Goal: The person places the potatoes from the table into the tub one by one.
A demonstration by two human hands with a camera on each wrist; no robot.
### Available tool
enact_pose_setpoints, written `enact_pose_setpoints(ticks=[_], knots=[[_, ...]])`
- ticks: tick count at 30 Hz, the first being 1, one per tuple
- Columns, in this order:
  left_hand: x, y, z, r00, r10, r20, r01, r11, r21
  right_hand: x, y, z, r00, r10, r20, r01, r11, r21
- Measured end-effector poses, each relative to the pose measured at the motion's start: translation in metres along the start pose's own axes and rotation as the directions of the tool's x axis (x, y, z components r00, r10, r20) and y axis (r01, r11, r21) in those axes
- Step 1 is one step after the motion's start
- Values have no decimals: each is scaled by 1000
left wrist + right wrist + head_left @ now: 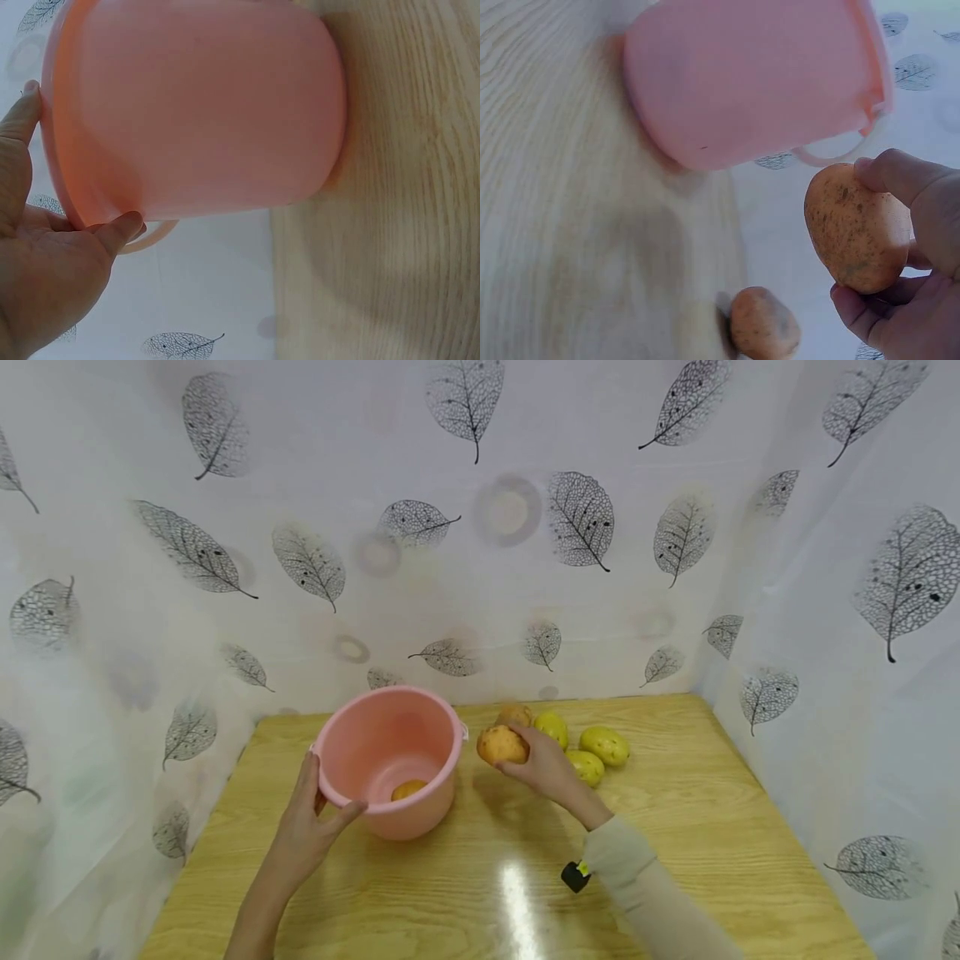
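Observation:
A pink bucket [416,818] stands upright on the wooden table, with one orange-brown potato [408,789] visible inside. My left hand [305,827] holds its near-left rim, thumb on the front and fingers along the side; the left wrist view shows the thumb and fingers at the rim [49,142]. Up off the table, just right of the bucket, my right hand [543,764] pinches a brown potato [857,229] between thumb and fingers. Behind that hand another brown potato [763,324] lies on the table. Several yellow-green, speckled oval pieces [604,745] lie beside it, one partly hidden by the hand.
The wooden table [675,860] ends at a white leaf-patterned curtain [480,593] behind and at both sides. The bucket's handle [832,157] hangs on its far side. A small black device [575,877] sits at the right wrist, below the beige sleeve [637,877].

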State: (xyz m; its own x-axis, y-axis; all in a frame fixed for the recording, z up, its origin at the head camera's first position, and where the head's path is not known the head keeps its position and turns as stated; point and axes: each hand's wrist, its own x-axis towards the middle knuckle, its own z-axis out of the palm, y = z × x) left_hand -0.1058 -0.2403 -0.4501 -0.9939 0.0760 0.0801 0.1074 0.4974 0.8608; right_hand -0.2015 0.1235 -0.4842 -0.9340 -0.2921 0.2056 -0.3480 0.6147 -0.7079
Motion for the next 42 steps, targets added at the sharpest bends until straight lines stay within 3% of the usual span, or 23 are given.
enact_pose_setpoints(ticks=[25, 42], knots=[[-1, -2, 1, 1000, 26, -8, -26, 1000, 4, 19, -41, -72, 999, -42, -33, 40, 998, -48], [0, 2, 0, 1000, 17, -1, -17, 1000, 13, 25, -55, -93, 999, -47, -20, 45, 997, -59]])
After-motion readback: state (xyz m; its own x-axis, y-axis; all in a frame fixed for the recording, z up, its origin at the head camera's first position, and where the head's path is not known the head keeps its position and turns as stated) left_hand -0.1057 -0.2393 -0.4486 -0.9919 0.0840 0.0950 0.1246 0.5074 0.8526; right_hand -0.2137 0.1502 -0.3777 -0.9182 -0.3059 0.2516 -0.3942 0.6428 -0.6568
